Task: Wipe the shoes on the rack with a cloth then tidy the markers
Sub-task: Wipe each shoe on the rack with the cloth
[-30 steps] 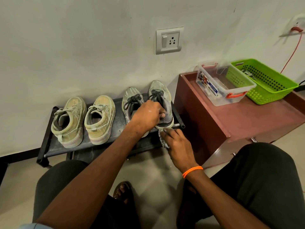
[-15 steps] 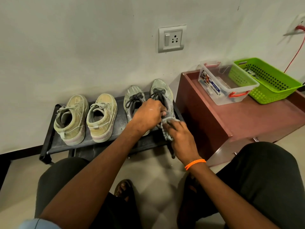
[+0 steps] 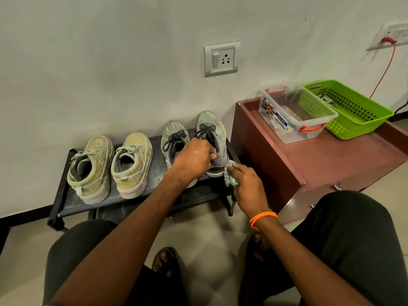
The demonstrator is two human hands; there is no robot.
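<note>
1. Grey running shoe [image 3: 215, 140], rightmost of four on black rack [image 3: 66, 173]; heel end gripped by left hand [image 3: 194, 160], fingers curled round collar.
2. Crumpled grey cloth [image 3: 229, 175] pinched in right hand [image 3: 248, 186], pressed against shoe's outer right flank near heel.
3. Changed since a second ago: cloth was below heel at rack's front edge, then up over the back of the shoe half a second ago, now round on the right side. Reads as a wiping pass travelling around the heel toward the outer side.
4. Left hand's grip on the collar unchanged across all three frames; shoe steadied, apparently tipped slightly off the shelf, though contact with rack hidden by hands.
5. Second grey shoe [image 3: 174, 140] just beside, partly behind left wrist. Two beige sneakers [image 3: 92, 166] [image 3: 132, 164] further left, dusty-looking, untouched.
6. Judgement: wiping step under way on the fourth shoe; cannot tell which of the others are done. Beige pair appears still streaked, so likely more wiping ahead.
7. Markers not identifiable. Clear plastic box [image 3: 293, 120] and green basket [image 3: 353, 111] on brown cabinet [image 3: 331, 155] to the right; contents too unclear to name. Marker step not yet begun.
8. Risk: cloth bunched small, may smear rather than lift dust.
</note>
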